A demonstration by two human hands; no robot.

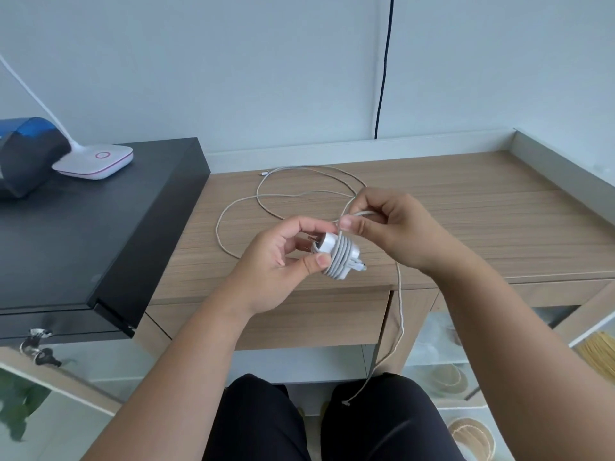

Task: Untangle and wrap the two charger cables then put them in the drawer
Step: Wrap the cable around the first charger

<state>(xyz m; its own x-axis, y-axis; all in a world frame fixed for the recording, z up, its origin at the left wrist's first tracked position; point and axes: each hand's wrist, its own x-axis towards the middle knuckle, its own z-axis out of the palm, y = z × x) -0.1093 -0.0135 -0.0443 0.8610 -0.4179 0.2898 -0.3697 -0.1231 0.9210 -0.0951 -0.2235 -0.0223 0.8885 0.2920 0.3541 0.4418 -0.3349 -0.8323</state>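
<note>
My left hand (pixel 283 257) grips a white charger adapter (pixel 339 257) with several turns of its white cable wound around the body. My right hand (pixel 389 224) pinches the free stretch of that cable (pixel 361 214) just above the adapter. A second, braided pale cable (pixel 266 201) lies in loose loops on the wooden desk (pixel 466 207); one end of it hangs off the front edge down to my lap (pixel 399 327). Under the desk top, the drawer front (pixel 316 321) is closed.
A black cabinet (pixel 100 227) stands to the left, carrying a white lamp base (pixel 96 161) and a blue object (pixel 26 151). A dark cord (pixel 384 71) hangs down the wall. Glass shelves with woven items (pixel 466 434) sit lower right.
</note>
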